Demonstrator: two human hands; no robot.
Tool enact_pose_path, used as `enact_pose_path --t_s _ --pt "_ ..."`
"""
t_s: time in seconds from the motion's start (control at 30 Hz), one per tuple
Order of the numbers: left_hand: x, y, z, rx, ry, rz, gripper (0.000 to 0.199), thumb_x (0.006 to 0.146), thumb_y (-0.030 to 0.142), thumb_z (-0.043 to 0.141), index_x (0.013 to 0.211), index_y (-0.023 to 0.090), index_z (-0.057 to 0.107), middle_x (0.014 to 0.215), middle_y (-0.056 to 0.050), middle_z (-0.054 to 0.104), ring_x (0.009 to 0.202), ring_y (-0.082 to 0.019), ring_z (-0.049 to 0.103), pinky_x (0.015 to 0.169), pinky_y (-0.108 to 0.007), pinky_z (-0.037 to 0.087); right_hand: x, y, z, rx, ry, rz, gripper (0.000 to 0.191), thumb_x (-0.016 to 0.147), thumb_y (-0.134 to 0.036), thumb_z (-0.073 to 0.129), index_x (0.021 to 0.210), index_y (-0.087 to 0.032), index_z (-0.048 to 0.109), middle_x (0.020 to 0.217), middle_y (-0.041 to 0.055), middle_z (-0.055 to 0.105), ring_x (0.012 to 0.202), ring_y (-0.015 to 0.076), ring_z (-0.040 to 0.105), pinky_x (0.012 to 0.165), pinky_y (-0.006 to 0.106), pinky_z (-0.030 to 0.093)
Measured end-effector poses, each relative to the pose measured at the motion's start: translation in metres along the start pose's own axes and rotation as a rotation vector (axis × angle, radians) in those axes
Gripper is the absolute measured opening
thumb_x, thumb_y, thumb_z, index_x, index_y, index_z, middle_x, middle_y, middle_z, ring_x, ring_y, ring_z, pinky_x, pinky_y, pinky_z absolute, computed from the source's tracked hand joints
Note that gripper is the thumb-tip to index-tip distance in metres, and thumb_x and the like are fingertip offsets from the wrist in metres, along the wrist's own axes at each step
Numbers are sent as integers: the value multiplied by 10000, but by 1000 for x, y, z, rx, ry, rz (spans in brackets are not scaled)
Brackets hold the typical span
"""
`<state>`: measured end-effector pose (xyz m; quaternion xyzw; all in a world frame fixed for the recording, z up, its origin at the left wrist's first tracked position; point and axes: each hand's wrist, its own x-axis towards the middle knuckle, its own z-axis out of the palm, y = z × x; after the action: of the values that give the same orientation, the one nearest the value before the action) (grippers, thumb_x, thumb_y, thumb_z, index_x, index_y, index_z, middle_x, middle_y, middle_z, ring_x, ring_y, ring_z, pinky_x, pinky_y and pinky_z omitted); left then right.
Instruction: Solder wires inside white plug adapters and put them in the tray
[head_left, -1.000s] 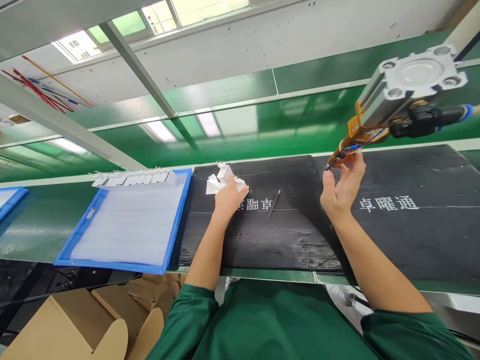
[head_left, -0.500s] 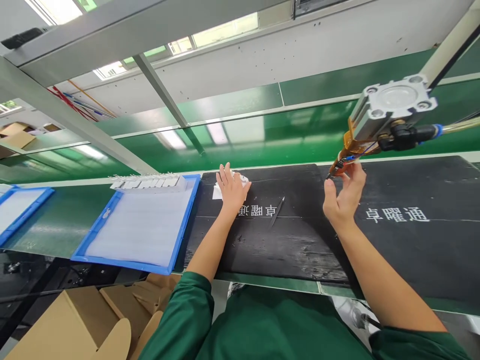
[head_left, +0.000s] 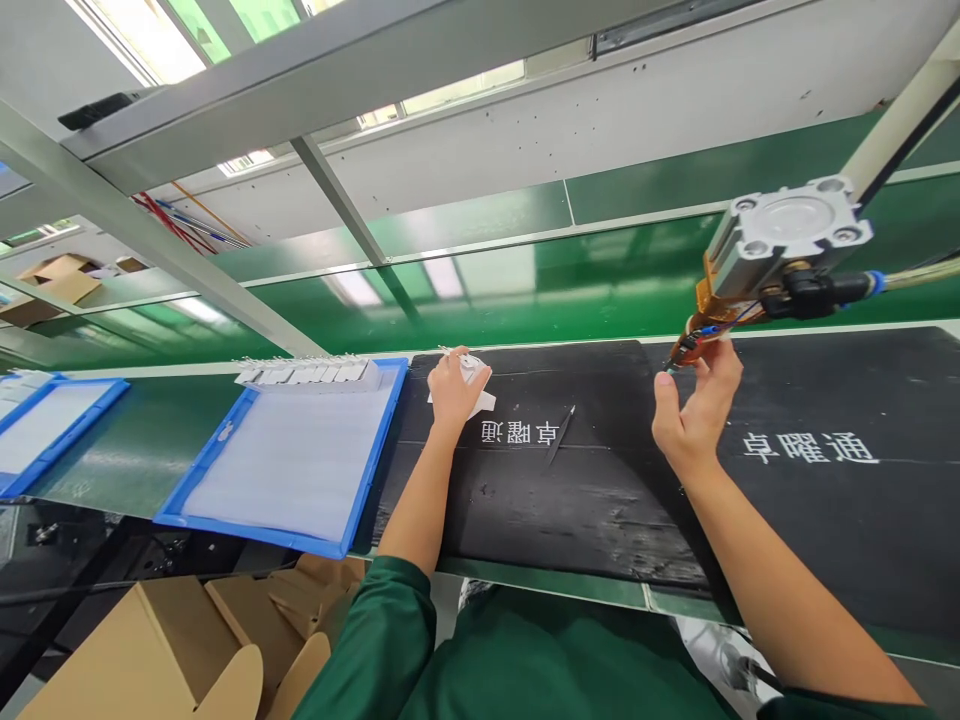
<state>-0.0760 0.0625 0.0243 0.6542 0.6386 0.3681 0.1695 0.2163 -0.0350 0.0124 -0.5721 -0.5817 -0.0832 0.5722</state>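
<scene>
My left hand (head_left: 452, 392) is closed around a small white part (head_left: 472, 368) at the back edge of the left black mat (head_left: 540, 510). A flat white piece (head_left: 484, 402) shows beneath its fingers. My right hand (head_left: 696, 410) is bent with thumb and fingertips around a small wired part (head_left: 688, 346), which has dark, red and blue bits, at the lower end of an orange bracket (head_left: 709, 300). That bracket sits under a silver pneumatic cylinder (head_left: 787, 225). Between my hands, dark tweezers (head_left: 560, 435) lie on the mat.
Left of the mat stands a blue-rimmed tray (head_left: 352, 480) with a white liner and a row of white parts (head_left: 315, 373) along its back. Another blue tray (head_left: 97, 425) is farther left. Cardboard boxes (head_left: 165, 640) stand below the bench edge. A second black mat (head_left: 847, 530) lies at right.
My left hand has gone from spread fingers over the white part to fingers closed around it. My right hand stays at the bracket. The view has shifted slightly.
</scene>
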Motion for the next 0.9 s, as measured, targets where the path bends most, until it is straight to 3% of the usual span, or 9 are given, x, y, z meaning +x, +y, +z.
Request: enact_pose_path --t_s 0.07,0.13,0.27,0.43,0.6,0.7,0.83,0.9 --pt "1 0 -6 -256 61 -4 458 756 352 746 1147 228 542 1127 -73 613 1090 -265 582 1017 -450 432 -1 0 0 -37 -1 -21 682 936 -356 477 1530 -251 159 1459 173 335 1356 346 379 1050 607 425" --pt "-1 5 -11 -604 47 -54 492 775 460 708 1173 250 510 1126 -55 607 1044 -227 603 922 -385 497 -2 0 0 -63 13 -52 716 933 -341 499 1542 -250 134 1484 176 309 1388 353 331 1079 629 383" --pt "-11 22 -12 -1284 -162 -286 524 751 574 700 1142 269 532 1085 -39 629 998 -222 629 764 -324 545 -1 -1 -1 -92 68 -66 750 913 -297 547 1549 -244 154 1481 183 329 1387 364 333 1096 639 354" --pt "-25 40 -10 -1508 -344 -458 406 841 539 615 1134 262 568 1076 -41 645 976 -224 650 765 -350 562 7 0 -8 -84 195 -92 762 877 -264 594 1538 -192 221 1460 216 325 1337 398 400 1056 612 392" --pt "-29 47 -12 -1575 -459 -525 404 899 554 521 1162 253 578 1083 -65 647 1032 -257 647 862 -432 557 7 -2 -11 -123 313 -331 754 814 -200 637 1501 -155 330 1391 207 432 1259 392 452 999 593 432" --pt "-28 46 -12 -1582 -483 -536 412 905 553 510 1185 255 564 1086 -64 642 1026 -256 649 872 -436 553 -3 -10 -1 -82 155 -417 637 797 -112 635 1407 -172 463 1192 156 610 1103 315 586 890 470 507" --pt "-26 39 -5 -1512 -480 -510 465 890 583 522 1229 264 525 1156 -67 616 1053 -254 625 853 -408 547 -19 -19 19 63 -344 -502 334 859 -42 536 1135 -195 645 926 60 723 789 170 672 715 306 545" --pt "-26 36 0 -1442 -430 -467 496 856 579 580 1228 260 508 1142 -62 604 1037 -243 614 837 -384 541 -23 -18 24 121 -499 -482 261 904 -81 482 1025 -200 680 910 47 737 766 146 691 696 277 565"
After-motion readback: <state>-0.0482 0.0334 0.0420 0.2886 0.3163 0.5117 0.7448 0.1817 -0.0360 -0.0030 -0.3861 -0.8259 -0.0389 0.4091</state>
